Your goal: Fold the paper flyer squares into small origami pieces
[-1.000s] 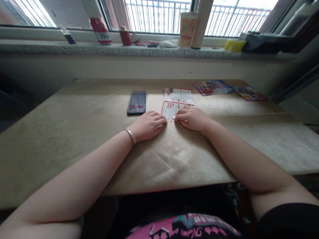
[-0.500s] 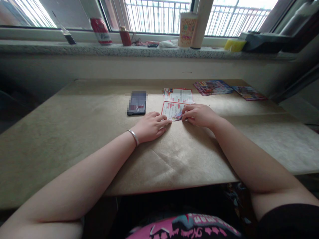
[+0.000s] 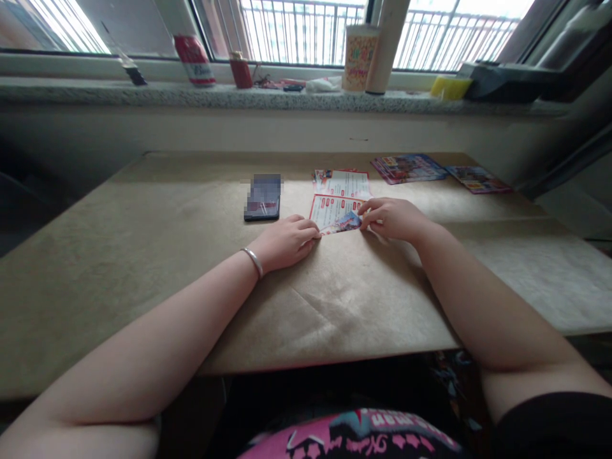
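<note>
A red-and-white printed leaflet (image 3: 340, 194) lies on the brown paper-covered table (image 3: 143, 255). Its near right corner is folded up, showing a blue printed underside. My right hand (image 3: 394, 218) pinches that folded corner between thumb and fingers. My left hand (image 3: 285, 242), with a silver bracelet at the wrist, lies with its fingers curled and its fingertips pressing the leaflet's near left corner. A dark phone (image 3: 262, 197) lies just left of the leaflet, beyond my left hand.
Two more coloured leaflets (image 3: 408, 167) (image 3: 477, 179) lie at the table's far right. The windowsill (image 3: 95, 93) behind holds a red can (image 3: 194, 59), a red lighter (image 3: 240, 69), a patterned cup (image 3: 359, 57), a yellow sponge (image 3: 450, 87) and small items.
My right hand has moved right and away, lifting and folding the leaflet's near corner over so its blue underside shows. My left hand has stayed on the near left corner.
</note>
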Tool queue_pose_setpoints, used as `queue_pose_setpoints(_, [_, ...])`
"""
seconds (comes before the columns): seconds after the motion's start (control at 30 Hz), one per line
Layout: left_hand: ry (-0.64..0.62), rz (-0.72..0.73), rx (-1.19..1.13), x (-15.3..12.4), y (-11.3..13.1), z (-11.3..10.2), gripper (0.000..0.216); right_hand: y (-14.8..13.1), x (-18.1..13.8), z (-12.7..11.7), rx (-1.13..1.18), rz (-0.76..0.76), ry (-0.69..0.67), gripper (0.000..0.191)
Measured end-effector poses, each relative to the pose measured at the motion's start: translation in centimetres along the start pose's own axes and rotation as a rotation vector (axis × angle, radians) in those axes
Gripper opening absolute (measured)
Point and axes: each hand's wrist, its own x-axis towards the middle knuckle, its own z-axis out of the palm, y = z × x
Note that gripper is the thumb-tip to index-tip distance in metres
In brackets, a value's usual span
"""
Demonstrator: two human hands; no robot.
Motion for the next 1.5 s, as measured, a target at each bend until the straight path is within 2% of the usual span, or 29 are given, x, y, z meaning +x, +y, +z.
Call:
queue_pose_setpoints(0.3, [-0.016,-0.015,-0.113,-0.8,-1.4,-0.6,0.027,0.2,0.1,-0.3,0.043,-0.003,-0.043,0.029])
queue_pose_setpoints(0.67, [-0.018,-0.009,-0.130,-1.2,-1.5,-1.0,0.028,0.0,0.1,-0.9,0.041,0.066,-0.091,0.031])
queue_pose_setpoints(1.07, [-0.050,-0.074,-0.131,-1.2,-1.5,-1.1,0.026,1.0,-0.3,0.0,0.158,0.083,-0.037,0.029])
queue_pose_setpoints(1.17, [-0.034,-0.123,-0.131,-1.1,-1.5,-0.6,0.024,0.6,-0.4,0.2,0.116,0.166,0.024,0.026])
queue_pose_setpoints(1.27, [-0.010,-0.130,-0.073,-0.9,-1.2,-0.2,0.026,-0.6,-0.2,0.5,0.056,0.286,0.200,0.021])
queue_pose_setpoints(1.33, [-0.008,-0.099,-0.019,-0.6,-1.0,0.1,0.030,-1.5,0.1,0.8,0.039,0.209,0.271,0.020])
queue_pose_setpoints(1.4, [-0.004,-0.088,0.018,-0.4,-0.8,0.2,0.031,-2.4,0.6,1.2,0.035,0.088,0.278,0.021])
queue_pose_setpoints(1.5, [0.007,-0.093,0.033,-0.3,-0.6,0.4,0.030,-3.4,1.2,1.8,0.030,-0.056,0.194,0.024])
